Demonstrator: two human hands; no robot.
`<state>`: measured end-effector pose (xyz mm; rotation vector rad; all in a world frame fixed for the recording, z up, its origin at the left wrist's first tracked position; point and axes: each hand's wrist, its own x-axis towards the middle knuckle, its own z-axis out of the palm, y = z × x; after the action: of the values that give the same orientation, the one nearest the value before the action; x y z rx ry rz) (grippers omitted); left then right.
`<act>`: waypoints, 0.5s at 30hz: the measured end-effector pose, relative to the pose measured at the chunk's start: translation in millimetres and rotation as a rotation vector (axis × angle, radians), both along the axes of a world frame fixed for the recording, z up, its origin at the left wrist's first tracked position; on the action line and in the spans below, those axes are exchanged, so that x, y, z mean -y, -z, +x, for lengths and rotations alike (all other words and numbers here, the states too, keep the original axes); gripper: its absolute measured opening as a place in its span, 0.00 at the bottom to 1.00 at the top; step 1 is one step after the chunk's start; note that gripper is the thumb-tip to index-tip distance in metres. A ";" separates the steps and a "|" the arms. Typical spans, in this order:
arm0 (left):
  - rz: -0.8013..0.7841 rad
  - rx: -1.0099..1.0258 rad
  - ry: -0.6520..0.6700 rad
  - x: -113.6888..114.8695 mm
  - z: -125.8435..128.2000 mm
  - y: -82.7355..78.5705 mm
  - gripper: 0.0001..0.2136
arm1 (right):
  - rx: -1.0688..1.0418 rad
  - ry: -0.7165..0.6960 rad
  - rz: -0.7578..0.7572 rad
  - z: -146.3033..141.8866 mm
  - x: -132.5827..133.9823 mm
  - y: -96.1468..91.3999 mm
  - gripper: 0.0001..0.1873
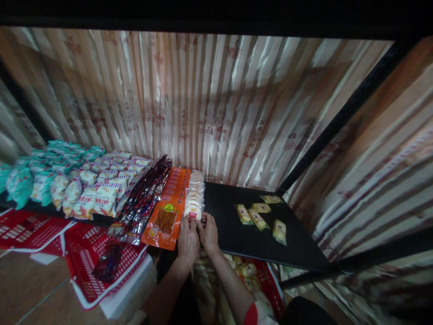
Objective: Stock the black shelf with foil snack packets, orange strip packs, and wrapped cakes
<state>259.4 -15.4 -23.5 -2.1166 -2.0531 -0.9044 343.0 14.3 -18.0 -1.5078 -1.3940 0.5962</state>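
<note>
A row of clear-wrapped round cracker packs (194,194) lies on the black shelf (304,253), running from the front edge toward the back. My left hand (187,240) and my right hand (209,234) meet at the front end of that row, fingers closed on the nearest pack. Orange snack bags (167,212) lie just left of the row. To the right, several small yellow-green packets (259,219) are scattered on the shelf.
Dark shiny foil bags (145,198), red-and-white bags (101,198) and teal bags (34,176) fill the shelf's left side. Red baskets (91,266) sit on the floor below, one holding a dark packet. A striped curtain (216,104) hangs behind. Black frame posts (338,117) bound the right.
</note>
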 end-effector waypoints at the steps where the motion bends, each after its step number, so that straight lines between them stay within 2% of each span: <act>1: -0.001 -0.003 0.000 0.5 -0.2 -0.6 0.17 | -0.004 -0.006 0.001 0.1 0.6 0.1 0.13; 7: 0.007 -0.004 0.061 13.8 0.9 -9.7 0.16 | 0.005 0.053 0.050 3.3 20.9 2.9 0.18; 12: -0.052 0.008 0.181 39.5 10.7 -16.2 0.15 | 0.033 0.068 0.087 15.6 54.3 5.7 0.17; 15: -0.078 0.004 0.277 58.0 22.3 -13.6 0.14 | 0.077 0.094 0.084 31.3 78.6 11.3 0.16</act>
<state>281.7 -73.3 -9.9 -2.4869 -1.8544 -0.8700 374.3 -64.2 -29.3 -1.5331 -1.3805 0.4200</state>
